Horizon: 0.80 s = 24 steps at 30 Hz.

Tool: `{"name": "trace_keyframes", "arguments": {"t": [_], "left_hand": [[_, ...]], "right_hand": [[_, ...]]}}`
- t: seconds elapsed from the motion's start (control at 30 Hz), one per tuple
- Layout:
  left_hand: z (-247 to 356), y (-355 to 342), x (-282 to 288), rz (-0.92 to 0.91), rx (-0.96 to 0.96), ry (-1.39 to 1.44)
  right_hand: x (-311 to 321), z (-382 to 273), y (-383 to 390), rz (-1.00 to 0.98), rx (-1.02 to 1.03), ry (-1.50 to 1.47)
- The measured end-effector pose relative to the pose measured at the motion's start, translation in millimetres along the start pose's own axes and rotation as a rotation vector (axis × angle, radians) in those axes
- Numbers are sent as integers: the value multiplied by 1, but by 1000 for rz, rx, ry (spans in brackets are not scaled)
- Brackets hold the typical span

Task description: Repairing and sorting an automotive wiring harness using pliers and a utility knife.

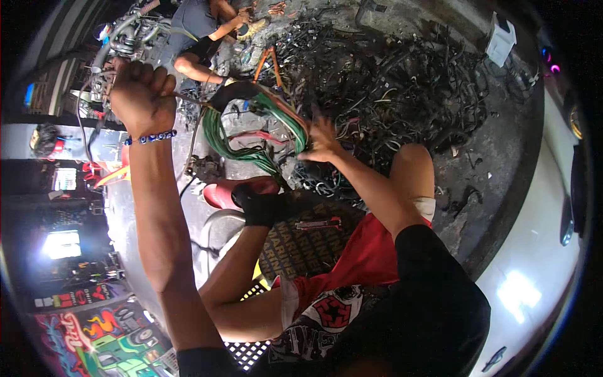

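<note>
My left hand (141,97) is raised at upper left, closed on a thin dark cable (188,98) that runs toward a looped harness. Green wires (223,141) make up much of this harness, with dark wrapping (229,94) at its top. My right hand (320,141) touches the right side of the bundle, fingers apart and slightly bent. Red wires (254,135) cross behind the loop, and long orange handles (270,63) lie beyond it. A small red and silver tool (317,223) rests on a printed mat (289,251) between my legs, near a red sandal (220,196).
Tangled black cables (402,81) cover the floor ahead and right. A co-worker (195,28) crouches at the top, beside engine parts (125,34). A white box (499,41) sits at upper right. A white curved panel (527,251) borders the right, a painted mural (113,339) the lower left.
</note>
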<state>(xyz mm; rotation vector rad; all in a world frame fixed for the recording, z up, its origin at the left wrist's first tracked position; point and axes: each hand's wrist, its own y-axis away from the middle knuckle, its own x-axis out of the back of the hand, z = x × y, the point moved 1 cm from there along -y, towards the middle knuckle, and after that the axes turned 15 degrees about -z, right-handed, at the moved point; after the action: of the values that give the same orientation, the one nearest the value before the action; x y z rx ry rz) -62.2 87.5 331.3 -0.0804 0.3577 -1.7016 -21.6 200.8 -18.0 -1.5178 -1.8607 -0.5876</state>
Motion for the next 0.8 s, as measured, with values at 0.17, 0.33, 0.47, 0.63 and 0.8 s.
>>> {"name": "trace_keyframes", "arguments": {"t": [0.17,0.33,0.47,0.63,0.8], "left_hand": [[-13,-25,36,152,73,-61],[-19,-60,71,247,155,-32],[7,-105,110,190,112,-59],[-27,-100,98,164,190,-62],[-160,-19,150,22,490,-203]], "right_hand": [[-49,-11,-26,-206,-58,-982],[-19,-1,-37,171,-135,-1024],[87,-30,-31,337,-65,-765],[145,-10,-30,391,61,-887],[113,2,-17,432,-46,-538]]}}
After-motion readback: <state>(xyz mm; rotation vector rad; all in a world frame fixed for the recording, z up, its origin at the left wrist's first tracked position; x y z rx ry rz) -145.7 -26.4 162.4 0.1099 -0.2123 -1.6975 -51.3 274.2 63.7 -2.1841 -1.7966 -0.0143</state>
